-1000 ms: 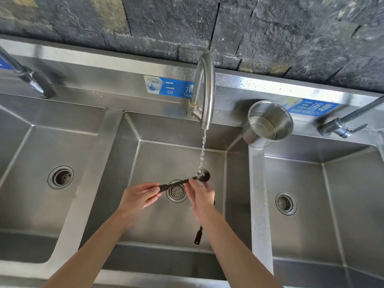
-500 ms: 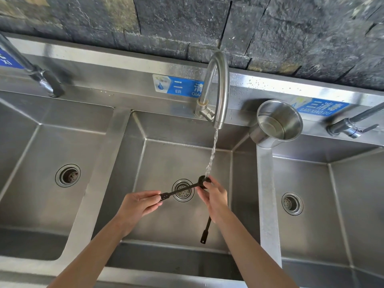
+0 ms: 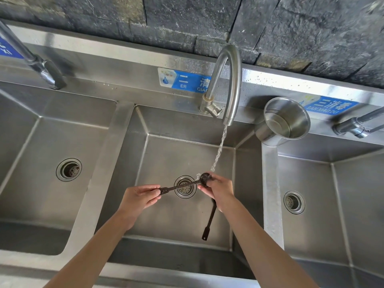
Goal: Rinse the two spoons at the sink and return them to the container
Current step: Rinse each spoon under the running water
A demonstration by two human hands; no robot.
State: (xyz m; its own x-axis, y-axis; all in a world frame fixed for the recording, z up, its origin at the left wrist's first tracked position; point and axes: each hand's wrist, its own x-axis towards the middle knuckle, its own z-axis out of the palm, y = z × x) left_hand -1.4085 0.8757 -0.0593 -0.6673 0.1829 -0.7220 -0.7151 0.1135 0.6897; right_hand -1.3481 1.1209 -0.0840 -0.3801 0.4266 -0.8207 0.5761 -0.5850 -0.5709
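Over the middle basin (image 3: 166, 221) I hold two dark spoons. My left hand (image 3: 139, 197) pinches the handle end of the first spoon (image 3: 178, 186), which lies level with its bowl under the water stream (image 3: 218, 152). My right hand (image 3: 218, 189) rubs that bowl with its fingers and also grips the second spoon (image 3: 208, 223), whose handle hangs down below the palm. The steel container (image 3: 284, 119) stands empty on the ledge at the back right, between the middle and right basins.
The curved faucet (image 3: 230, 80) runs water into the middle basin above its drain (image 3: 185, 187). Left basin (image 3: 41, 163) and right basin (image 3: 332, 194) flank it, each with a tap behind. A dark stone wall rises behind the sink.
The view has shifted slightly, so the sink sits lower and further right in the frame. Both hands stay under the stream, the right fingers still working on the spoon's bowl.
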